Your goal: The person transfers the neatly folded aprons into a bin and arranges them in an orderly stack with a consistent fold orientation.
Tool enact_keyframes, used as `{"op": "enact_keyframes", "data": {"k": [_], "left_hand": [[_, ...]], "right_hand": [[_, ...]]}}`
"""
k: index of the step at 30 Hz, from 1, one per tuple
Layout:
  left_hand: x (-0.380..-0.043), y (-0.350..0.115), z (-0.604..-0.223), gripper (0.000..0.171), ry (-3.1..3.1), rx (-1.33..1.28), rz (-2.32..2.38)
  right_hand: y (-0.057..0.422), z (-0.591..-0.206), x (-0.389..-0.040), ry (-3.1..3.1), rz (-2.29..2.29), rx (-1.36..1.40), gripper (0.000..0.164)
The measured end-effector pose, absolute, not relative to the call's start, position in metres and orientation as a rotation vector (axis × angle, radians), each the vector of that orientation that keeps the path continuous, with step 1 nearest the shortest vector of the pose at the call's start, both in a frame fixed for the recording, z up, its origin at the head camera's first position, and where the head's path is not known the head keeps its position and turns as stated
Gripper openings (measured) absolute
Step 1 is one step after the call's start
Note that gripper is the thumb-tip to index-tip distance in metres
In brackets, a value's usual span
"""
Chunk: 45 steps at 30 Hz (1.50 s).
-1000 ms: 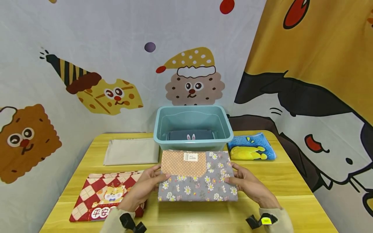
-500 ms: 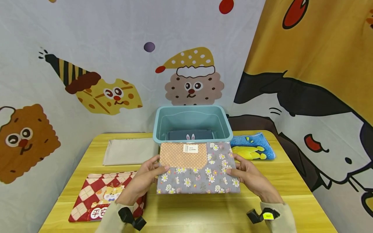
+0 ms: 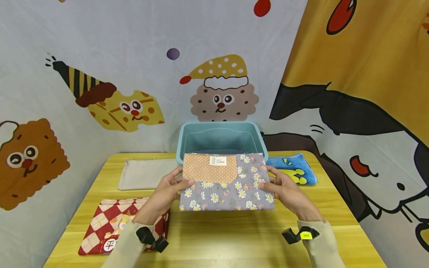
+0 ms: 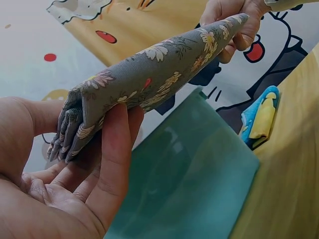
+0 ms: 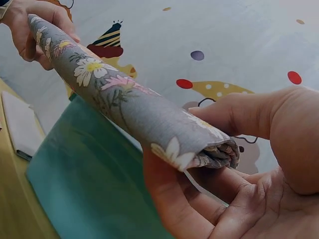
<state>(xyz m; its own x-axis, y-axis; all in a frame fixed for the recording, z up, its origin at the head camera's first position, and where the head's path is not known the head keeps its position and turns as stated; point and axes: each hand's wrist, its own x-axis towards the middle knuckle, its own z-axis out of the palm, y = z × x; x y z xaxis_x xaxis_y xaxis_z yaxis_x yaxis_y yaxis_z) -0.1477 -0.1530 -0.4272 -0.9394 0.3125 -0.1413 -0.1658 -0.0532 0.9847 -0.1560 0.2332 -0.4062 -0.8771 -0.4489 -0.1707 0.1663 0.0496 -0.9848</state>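
A folded grey floral cloth (image 3: pixel 228 186), with an orange dotted patch and a white label, is held up level between both hands. My left hand (image 3: pixel 167 193) pinches its left edge, thumb on top and fingers underneath. At the opposite edge my right hand (image 3: pixel 288 191) grips it the same way. Several folded layers show at the cloth's end in the left wrist view. Behind and below the cloth stands a light blue plastic bin (image 3: pixel 221 136), its front rim covered by the cloth in the head view. Inside the bin a dark folded cloth (image 3: pixel 219 152) is mostly hidden.
On the wooden table (image 3: pixel 228 242) a folded beige cloth (image 3: pixel 147 175) lies left of the bin. Nearer, a red checked cloth (image 3: pixel 100 227) is partly behind the left forearm. A blue and yellow folded towel (image 3: pixel 298 165) lies right of the bin.
Both hands have raised the floral cloth and moved it forward, toward the bin. It now overlaps the bin's front rim and hides more of the dark cloth inside.
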Motion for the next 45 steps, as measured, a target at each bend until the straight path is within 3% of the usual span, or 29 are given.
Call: {"op": "enact_keyframes", "data": {"k": [13, 29, 45], "left_hand": [[-0.172, -0.156, -0.408, 0.078, 1.943, 0.083, 2.076], [-0.206, -0.156, -0.394, 0.065, 1.942, 0.009, 2.134], [-0.241, -0.156, -0.384, 0.054, 1.938, -0.009, 2.172]], "right_hand": [[0.226, -0.388, -0.181, 1.951, -1.875, -0.271, 0.081], [0.222, -0.371, -0.220, 2.017, -1.873, -0.318, 0.065], [0.219, -0.360, -0.254, 2.092, -1.789, -0.240, 0.069]]}}
